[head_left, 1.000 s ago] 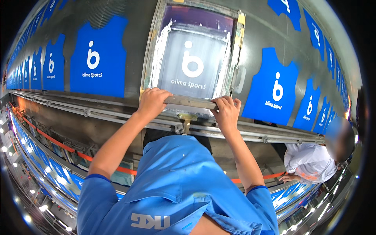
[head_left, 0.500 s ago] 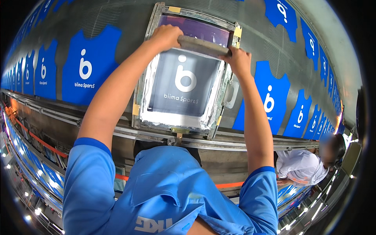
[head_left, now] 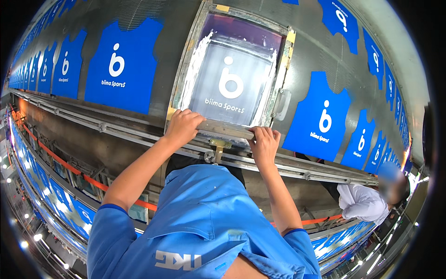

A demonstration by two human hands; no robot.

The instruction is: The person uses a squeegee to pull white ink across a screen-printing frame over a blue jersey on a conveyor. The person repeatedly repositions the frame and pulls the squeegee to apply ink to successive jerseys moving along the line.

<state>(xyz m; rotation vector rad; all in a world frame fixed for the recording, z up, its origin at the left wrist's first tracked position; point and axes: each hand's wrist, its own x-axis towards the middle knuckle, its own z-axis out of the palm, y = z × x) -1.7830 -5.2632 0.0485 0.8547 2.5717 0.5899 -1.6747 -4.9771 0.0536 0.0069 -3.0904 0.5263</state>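
A screen printing frame lies on the long grey table, its mesh showing a white logo on a grey panel. White ink streaks run down both inner sides, and a purple strip crosses its far end. Across the near end of the mesh lies a squeegee. My left hand is closed round the squeegee's left end. Gripping its right end is my right hand, fingers curled over the top. The squeegee's blade is hidden beneath its handle.
Blue sleeveless shirts with white logos lie in rows on both sides of the frame. A metal rail runs along the table's near edge. At the right, a person in a white top stands beside the table. Yellow tape marks the frame's corners.
Both hands have drawn the squeegee from the far part of the screen to its near end. The view has shifted a little, and the arms are now bent closer to my body.
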